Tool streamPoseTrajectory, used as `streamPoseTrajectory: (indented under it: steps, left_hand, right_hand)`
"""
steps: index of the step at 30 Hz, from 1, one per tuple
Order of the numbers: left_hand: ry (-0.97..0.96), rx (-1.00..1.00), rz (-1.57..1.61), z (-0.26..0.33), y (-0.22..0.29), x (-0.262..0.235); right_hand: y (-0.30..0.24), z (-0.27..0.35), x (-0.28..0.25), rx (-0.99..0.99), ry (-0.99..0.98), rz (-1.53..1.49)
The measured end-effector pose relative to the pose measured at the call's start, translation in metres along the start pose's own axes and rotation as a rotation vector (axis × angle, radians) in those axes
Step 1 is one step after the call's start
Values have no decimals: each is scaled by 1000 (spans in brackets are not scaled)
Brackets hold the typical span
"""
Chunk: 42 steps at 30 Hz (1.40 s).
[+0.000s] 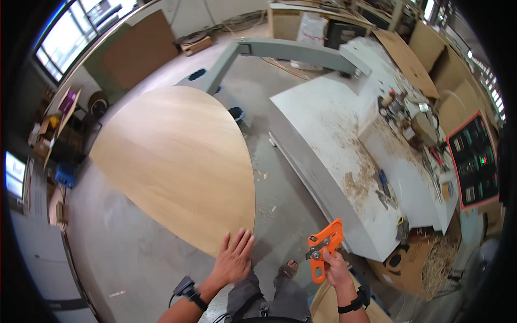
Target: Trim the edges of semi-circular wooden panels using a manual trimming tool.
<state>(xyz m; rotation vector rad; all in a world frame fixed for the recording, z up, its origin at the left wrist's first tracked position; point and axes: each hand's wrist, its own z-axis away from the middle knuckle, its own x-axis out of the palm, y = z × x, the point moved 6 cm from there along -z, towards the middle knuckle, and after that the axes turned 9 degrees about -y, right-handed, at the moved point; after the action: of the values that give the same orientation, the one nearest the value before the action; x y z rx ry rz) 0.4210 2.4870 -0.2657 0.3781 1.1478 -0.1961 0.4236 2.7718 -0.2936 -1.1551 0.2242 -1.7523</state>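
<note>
A large wood-faced panel with a rounded outline lies flat in front of me, its near corner close to my body. My left hand rests on that corner, palm down with the fingers stretched out, and grips nothing. My right hand is closed round an orange edge-banding trimmer with dark metal parts on its left side. The trimmer is held up to the right of the panel, apart from it. Whatever supports the panel is mostly hidden beneath it.
To the right stands a white workbench strewn with shavings and hand tools. A cardboard box full of thin strips sits below it. A grey metal beam runs beyond the panel. A red-framed control panel is at far right.
</note>
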Motion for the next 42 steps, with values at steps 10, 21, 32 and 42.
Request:
streamPoseTrajectory:
  steps: [10, 21, 32, 42]
  left_hand:
    - [97, -831, 436, 284, -295, 99]
    - [190, -477, 180, -41, -335, -73]
    - [133, 25, -11, -158, -258, -120]
    - [-86, 157, 16, -97, -290, -80]
  right_hand:
    - [-24, -93, 93, -55, -138, 81]
    - [-79, -206, 202, -253, -107, 147]
    - [-225, -335, 174, -399, 35, 307]
    - [-357, -472, 99, -527, 331, 974]
